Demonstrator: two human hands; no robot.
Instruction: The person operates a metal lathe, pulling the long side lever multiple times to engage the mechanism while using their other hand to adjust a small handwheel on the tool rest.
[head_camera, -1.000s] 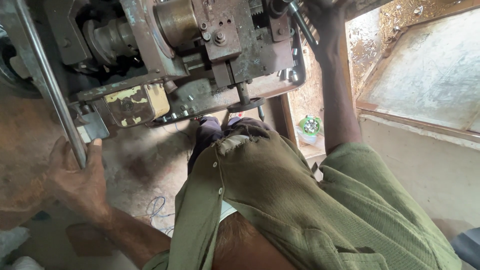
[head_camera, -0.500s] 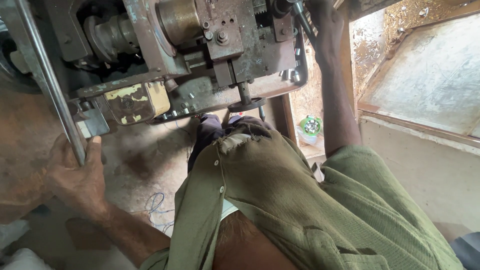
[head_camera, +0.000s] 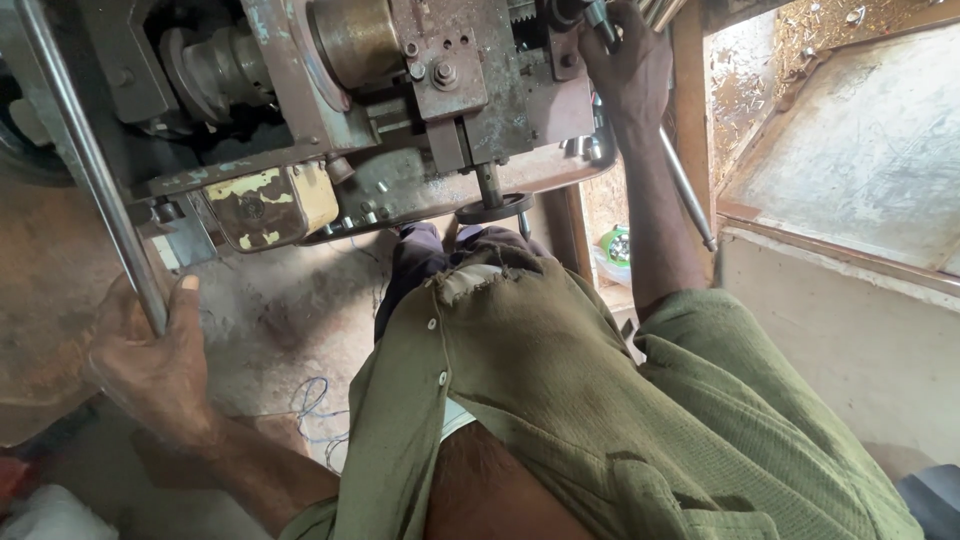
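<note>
I'd keep the left hand (head_camera: 150, 365) clenched low on the long lever (head_camera: 85, 165) — right hand (head_camera: 628, 70) grasping the machine's top knob (head_camera: 597, 14), steady.

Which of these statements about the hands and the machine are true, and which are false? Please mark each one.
1. The left hand grips a long metal rod. True.
2. The right hand rests on the person's knee. False: it is raised to the machine, at its upper right part.
3. The person wears a green shirt. True.
4. The brass cylinder lies on the floor. False: it is mounted on the machine, near the top.
5. Both hands hold the same rod. False: they are far apart, at opposite sides of the machine.
</note>
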